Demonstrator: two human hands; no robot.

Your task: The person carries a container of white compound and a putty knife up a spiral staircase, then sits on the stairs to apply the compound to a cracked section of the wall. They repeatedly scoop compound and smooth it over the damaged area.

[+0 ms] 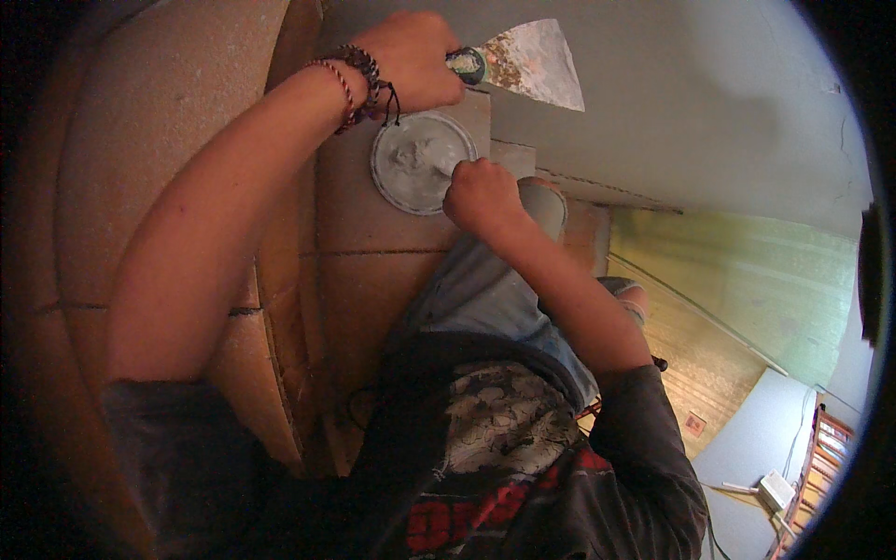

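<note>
My left hand (415, 63) is closed round the dark handle of a putty knife (534, 65). The knife's wide metal blade, stained with dried residue, points right and lies close to the grey wall. Just below that hand is a round tub (381, 183) holding wet grey paste (407, 161). At the tub's right edge my right hand (483, 198) is closed in a fist. A pale piece reaches from its fingers over the paste; whether this is a tool or the tub's rim is hard to tell. Braided bracelets (359, 84) circle my left wrist.
A smooth grey wall (672, 103) rises at the right, by my bent knee. Brown tiles (373, 289) lie under the tub, with a raised tiled ledge (168, 121) along the left. Farther right stand a yellow-green panel (747, 271) and a small white box (776, 490) with cables.
</note>
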